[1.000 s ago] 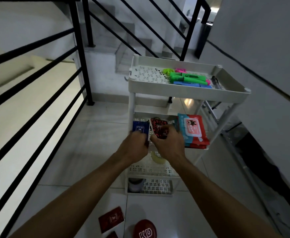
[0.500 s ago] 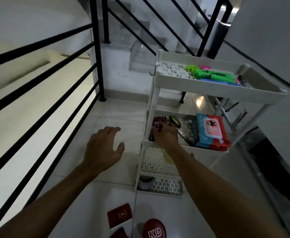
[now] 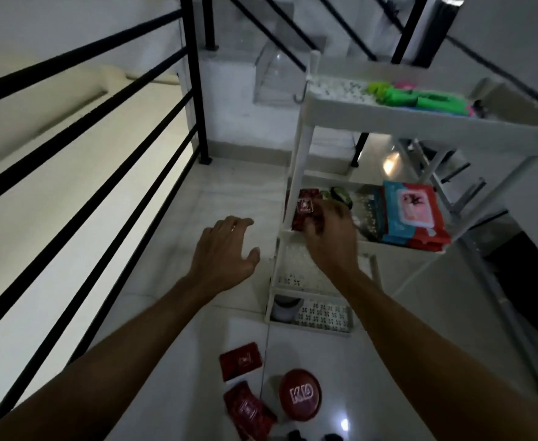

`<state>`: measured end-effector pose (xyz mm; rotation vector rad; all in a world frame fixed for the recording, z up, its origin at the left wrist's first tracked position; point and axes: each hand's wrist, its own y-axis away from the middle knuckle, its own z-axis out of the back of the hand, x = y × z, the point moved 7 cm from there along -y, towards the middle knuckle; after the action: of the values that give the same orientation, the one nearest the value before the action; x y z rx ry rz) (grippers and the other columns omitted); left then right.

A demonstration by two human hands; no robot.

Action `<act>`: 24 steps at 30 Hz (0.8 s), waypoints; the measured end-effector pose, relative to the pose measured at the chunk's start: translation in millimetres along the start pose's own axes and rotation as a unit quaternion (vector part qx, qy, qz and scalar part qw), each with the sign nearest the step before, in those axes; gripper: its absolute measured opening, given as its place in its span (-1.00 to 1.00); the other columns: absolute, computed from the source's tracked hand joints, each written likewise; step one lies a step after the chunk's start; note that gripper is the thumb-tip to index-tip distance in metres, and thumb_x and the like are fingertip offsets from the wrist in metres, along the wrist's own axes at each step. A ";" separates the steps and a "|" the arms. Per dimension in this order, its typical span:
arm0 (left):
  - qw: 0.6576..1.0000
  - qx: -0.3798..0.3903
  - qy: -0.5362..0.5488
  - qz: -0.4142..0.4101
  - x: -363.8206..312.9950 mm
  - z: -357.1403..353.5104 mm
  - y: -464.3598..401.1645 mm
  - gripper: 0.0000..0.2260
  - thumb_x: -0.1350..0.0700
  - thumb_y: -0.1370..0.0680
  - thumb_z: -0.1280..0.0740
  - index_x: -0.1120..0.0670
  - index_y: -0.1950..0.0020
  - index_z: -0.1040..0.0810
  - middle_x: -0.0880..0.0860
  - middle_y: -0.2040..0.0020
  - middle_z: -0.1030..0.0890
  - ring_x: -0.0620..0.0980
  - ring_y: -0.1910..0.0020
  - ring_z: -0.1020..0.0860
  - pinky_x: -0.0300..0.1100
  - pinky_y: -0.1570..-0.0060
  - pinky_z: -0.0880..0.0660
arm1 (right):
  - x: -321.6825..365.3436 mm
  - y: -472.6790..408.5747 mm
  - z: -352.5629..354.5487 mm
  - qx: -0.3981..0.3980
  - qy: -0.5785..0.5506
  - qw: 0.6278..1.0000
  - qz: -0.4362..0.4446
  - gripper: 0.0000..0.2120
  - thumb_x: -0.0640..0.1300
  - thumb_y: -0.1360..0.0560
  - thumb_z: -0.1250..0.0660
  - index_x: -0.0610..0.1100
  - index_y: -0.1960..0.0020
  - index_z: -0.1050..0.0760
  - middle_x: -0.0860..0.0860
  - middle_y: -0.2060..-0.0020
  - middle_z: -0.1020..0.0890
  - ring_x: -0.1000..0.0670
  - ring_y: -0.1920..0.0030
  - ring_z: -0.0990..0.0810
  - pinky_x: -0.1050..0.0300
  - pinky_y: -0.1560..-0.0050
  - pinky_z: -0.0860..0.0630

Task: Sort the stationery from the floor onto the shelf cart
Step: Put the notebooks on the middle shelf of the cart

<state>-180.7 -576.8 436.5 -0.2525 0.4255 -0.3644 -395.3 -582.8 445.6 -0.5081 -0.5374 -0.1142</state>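
Note:
The white shelf cart (image 3: 296, 160) stands ahead on the right. Green, pink and blue highlighters (image 3: 420, 98) lie on its top tier. On the middle tier are a red packet (image 3: 305, 208), a dark tape dispenser (image 3: 340, 194) and a pack of wipes (image 3: 412, 214). My right hand (image 3: 331, 237) is at the middle tier's front left corner. Its bent fingers touch the red packet, and blur hides whether they grip it. My left hand (image 3: 226, 249) hovers open above the floor, left of the cart. Two red packets (image 3: 240, 361) (image 3: 250, 410) and a round red tin (image 3: 299, 394) lie on the floor below.
A black railing (image 3: 194, 90) runs along the left, with a drop behind it. Stairs rise behind the cart. A grey wall and a folded metal frame (image 3: 452, 186) close off the right. A dark cup (image 3: 285, 308) stands in the bottom tier.
My left hand has left the middle tier and swung out to the left, now holding nothing. My right hand stays at the red packet. The view has shifted left and downward.

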 end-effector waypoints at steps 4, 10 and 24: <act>0.997 0.068 -0.047 0.000 20.0 -42.2 35.2 -0.44 -0.09 -0.46 -0.33 0.08 -0.41 -0.37 0.09 -0.31 -0.49 0.10 -0.22 -0.47 -0.03 -0.17 -0.37 | -8.8 70.3 -10.1 -0.057 -0.014 0.993 0.099 -0.60 -0.12 -0.41 -0.36 -0.14 -0.24 -0.47 -0.13 -0.22 -0.48 -0.12 -0.26 -0.43 -0.09 -0.24 -0.41; 0.978 0.192 -0.072 0.028 54.7 -122.8 105.5 -0.39 -0.08 -0.47 -0.33 0.06 -0.47 -0.28 0.11 -0.37 -0.43 0.11 -0.29 -0.43 0.02 -0.23 -0.36 | -35.4 150.5 -64.8 0.041 -0.009 0.994 0.101 -0.60 -0.12 -0.43 -0.38 -0.19 -0.25 -0.48 -0.15 -0.22 -0.52 -0.13 -0.26 -0.47 -0.04 -0.26 -0.43; 0.919 0.366 -0.089 0.115 155.4 -331.4 214.9 -0.38 -0.06 -0.51 -0.31 0.02 -0.52 -0.18 0.12 -0.48 -0.28 0.15 -0.39 -0.33 0.09 -0.29 -0.30 | -115.3 390.4 -279.6 0.414 -0.012 0.902 -0.122 -0.20 0.10 -0.47 -0.39 -0.13 -0.54 -0.08 -0.12 -0.45 -0.28 -0.11 -0.46 -0.23 0.01 -0.42 -0.25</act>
<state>-133.7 -497.2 22.2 0.4911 0.1141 -0.2457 -273.8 -383.3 10.5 0.3944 -0.6167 -0.1068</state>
